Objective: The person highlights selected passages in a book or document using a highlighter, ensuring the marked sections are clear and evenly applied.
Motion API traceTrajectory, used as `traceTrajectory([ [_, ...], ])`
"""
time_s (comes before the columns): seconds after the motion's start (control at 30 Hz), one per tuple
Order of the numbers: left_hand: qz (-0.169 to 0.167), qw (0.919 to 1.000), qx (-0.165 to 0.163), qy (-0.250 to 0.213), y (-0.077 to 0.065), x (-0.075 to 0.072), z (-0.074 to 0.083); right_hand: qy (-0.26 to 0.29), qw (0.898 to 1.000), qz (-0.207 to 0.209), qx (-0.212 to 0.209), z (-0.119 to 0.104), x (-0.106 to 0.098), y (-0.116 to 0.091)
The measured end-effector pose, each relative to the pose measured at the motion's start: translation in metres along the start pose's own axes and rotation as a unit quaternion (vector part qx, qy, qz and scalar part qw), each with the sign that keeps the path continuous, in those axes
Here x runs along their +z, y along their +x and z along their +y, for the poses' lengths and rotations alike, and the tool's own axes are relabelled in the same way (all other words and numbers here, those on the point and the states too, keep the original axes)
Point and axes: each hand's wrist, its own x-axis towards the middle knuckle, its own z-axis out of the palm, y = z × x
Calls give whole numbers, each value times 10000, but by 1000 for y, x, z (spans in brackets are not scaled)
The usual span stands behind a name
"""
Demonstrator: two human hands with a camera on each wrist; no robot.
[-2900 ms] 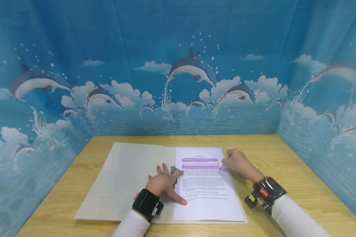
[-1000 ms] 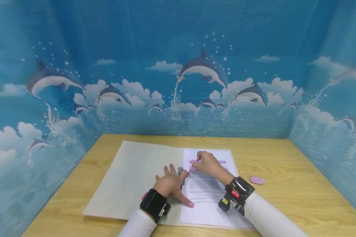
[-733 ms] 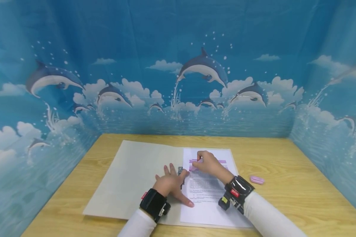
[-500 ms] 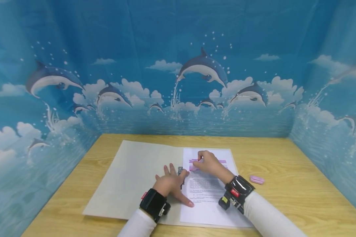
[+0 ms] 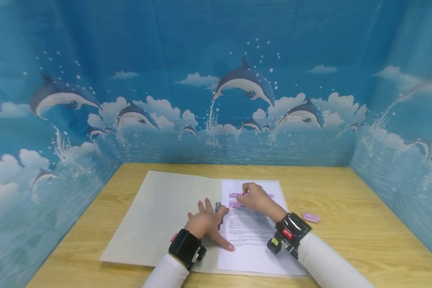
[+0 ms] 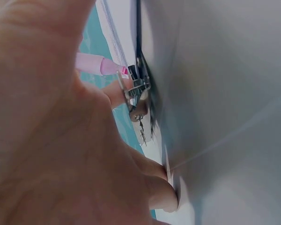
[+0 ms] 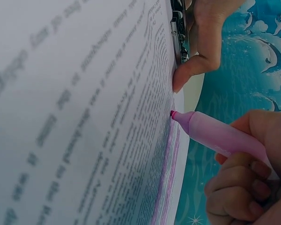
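Observation:
My right hand (image 5: 257,199) grips a pink highlighter (image 7: 215,133), its dark pink tip right at the printed lines near the top of the page. Purple-pink strokes (image 5: 268,196) run across several lines of the paper (image 5: 253,258). That stack of sheets lies in the right half of an opened folder (image 5: 158,212). Spread flat, my left hand (image 5: 204,225) rests across the folder's fold, its thumb on the paper's lower left and its forefinger near the metal clip (image 6: 138,89) at the sheets' left edge.
The highlighter's pink cap (image 5: 311,218) lies on the wooden table (image 5: 360,232) to the right of the folder. A blue curtain (image 5: 165,80) with dolphins stands behind the table and along both sides. Each wrist carries a black strapped camera (image 5: 293,230).
From the page's right edge, my right hand has moved left to the start of the lines, then slightly right over the last second. The left hand stays in place.

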Motion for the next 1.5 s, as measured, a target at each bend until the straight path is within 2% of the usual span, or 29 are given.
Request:
traceTrajectory([
  [0.57, 31, 10000, 15, -65, -2, 0, 1, -9, 9992, -130, 378, 7, -8, -3],
  [0.8, -3, 10000, -44, -34, -2, -1, 2, 0, 9996, -32, 293, 12, -11, -4],
  [1.3, -39, 10000, -24, -74, -4, -2, 3, 18, 9984, -115, 554, 18, -19, -10],
  [1.5, -64, 9999, -37, -80, -2, -2, 4, 48, 9985, -105, 529, 22, -23, -12],
])
